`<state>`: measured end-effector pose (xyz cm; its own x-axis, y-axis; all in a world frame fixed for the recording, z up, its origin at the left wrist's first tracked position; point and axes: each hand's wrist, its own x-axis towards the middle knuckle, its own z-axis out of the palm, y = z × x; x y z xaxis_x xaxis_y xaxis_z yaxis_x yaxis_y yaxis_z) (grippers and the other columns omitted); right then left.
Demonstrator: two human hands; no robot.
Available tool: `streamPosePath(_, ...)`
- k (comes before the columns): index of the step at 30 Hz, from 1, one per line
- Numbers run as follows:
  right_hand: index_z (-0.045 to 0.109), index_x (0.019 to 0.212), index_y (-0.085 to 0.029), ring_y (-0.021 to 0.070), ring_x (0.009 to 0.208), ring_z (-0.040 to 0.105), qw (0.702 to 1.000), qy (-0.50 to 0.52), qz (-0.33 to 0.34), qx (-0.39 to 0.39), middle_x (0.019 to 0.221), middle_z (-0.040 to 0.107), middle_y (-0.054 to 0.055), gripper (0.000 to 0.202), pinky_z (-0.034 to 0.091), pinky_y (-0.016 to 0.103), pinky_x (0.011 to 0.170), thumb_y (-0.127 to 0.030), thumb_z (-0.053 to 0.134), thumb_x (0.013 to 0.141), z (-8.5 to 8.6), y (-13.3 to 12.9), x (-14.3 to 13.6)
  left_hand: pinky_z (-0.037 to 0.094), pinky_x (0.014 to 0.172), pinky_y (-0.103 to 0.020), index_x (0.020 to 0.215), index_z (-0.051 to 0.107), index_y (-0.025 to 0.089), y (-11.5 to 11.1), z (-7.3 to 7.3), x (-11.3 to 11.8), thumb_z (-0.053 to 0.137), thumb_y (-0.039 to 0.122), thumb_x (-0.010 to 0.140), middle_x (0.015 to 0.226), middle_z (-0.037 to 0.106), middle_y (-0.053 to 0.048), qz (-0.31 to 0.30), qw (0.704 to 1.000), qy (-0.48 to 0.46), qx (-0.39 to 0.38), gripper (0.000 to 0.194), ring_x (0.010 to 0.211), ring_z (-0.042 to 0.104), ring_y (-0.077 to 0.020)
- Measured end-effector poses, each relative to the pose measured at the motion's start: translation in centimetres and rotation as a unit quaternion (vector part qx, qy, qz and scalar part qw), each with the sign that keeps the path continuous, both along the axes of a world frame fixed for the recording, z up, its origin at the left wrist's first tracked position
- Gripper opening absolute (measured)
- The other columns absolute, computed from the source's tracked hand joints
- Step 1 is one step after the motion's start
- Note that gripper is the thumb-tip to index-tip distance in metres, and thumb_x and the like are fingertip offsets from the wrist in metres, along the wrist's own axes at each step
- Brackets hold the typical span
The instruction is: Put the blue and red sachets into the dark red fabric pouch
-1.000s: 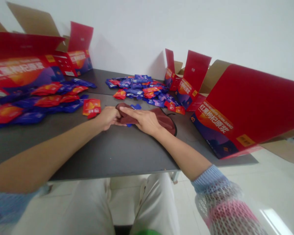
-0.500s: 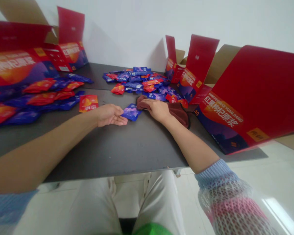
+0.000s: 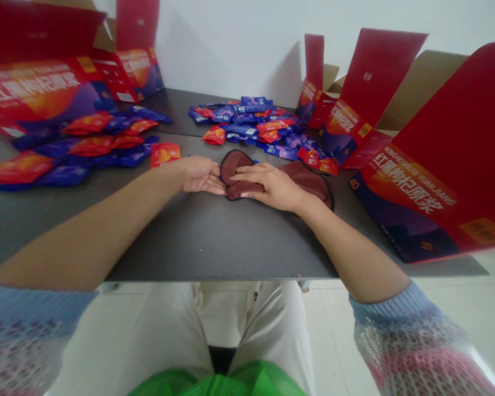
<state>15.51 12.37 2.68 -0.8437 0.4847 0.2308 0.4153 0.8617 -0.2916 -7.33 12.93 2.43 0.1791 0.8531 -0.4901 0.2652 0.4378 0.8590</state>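
Note:
A brown cloth (image 3: 311,177) with a dark edge lies bunched on the grey table under my right hand (image 3: 274,186). My right fingers stretch over a fold of it and the thumb presses on its near side. My left hand (image 3: 202,175) is turned palm up at the cloth's left edge, its fingertips meeting the fabric. The blue sachet pinched there a moment ago is now covered by the cloth, so the left grip is partly hidden. Just behind my left wrist lies a red-orange sachet (image 3: 165,154).
A heap of blue and red sachets (image 3: 247,125) lies at the back middle. More sachets (image 3: 93,145) are stacked at the left before a red carton (image 3: 37,91). Open red cartons (image 3: 421,192) line the right side. The table's front edge (image 3: 231,279) runs before my lap.
My right hand has brought the cloth left over the blue sachet, hiding it, and its fingers have flattened out. My left hand stays beside it. The view has shifted slightly.

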Motion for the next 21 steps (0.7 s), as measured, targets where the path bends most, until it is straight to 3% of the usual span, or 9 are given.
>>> streamPosePath(6,0.067,0.129,-0.032,0.0247,0.129,0.051,0.998,-0.030,0.048,-0.024,0.141,0.060,0.001,0.038,0.031,0.042,0.111,-0.037,0.061,0.091,0.9,-0.7,-0.1,0.060,0.075,-0.030,0.093,0.075,0.014,0.2,0.4,0.3,0.062,0.013,0.076,0.078,0.077,-0.011,0.036,0.999,-0.006,-0.037,0.021,0.081,0.076,-0.0237)
streamPosePath(11,0.074,0.116,-0.033,0.0229,0.116,0.057,0.994,-0.042,0.068,-0.079,0.123,0.071,-0.002,0.030,0.035,0.042,0.108,-0.035,0.067,0.087,1.6,-0.8,-0.1,0.060,0.076,-0.028,0.095,0.074,0.014,0.0,0.3,0.3,0.060,0.014,0.081,0.082,0.077,-0.011,0.036,0.998,-0.029,-0.034,0.020,0.081,0.075,-0.0206)
streamPosePath(17,0.077,0.109,-0.027,0.0211,0.105,0.067,0.982,-0.042,0.023,-0.183,0.109,0.076,-0.002,0.028,0.047,0.031,0.094,-0.037,0.070,0.084,2.4,-1.1,0.0,0.060,0.077,-0.028,0.089,0.073,0.011,-0.2,-0.1,0.9,0.067,0.017,0.079,0.083,0.076,-0.012,0.064,0.998,-0.022,-0.006,0.014,0.082,0.075,-0.0215)
streamPosePath(21,0.078,0.104,-0.030,0.0190,0.100,0.069,0.984,-0.059,-0.034,-0.163,0.107,0.076,-0.004,0.022,0.050,0.029,0.091,-0.033,0.069,0.085,2.7,-0.8,0.8,0.061,0.075,-0.029,0.094,0.072,0.009,-0.4,-0.1,1.0,0.073,0.015,0.076,0.078,0.075,-0.014,0.095,0.995,0.005,-0.006,0.019,0.083,0.076,-0.0254)
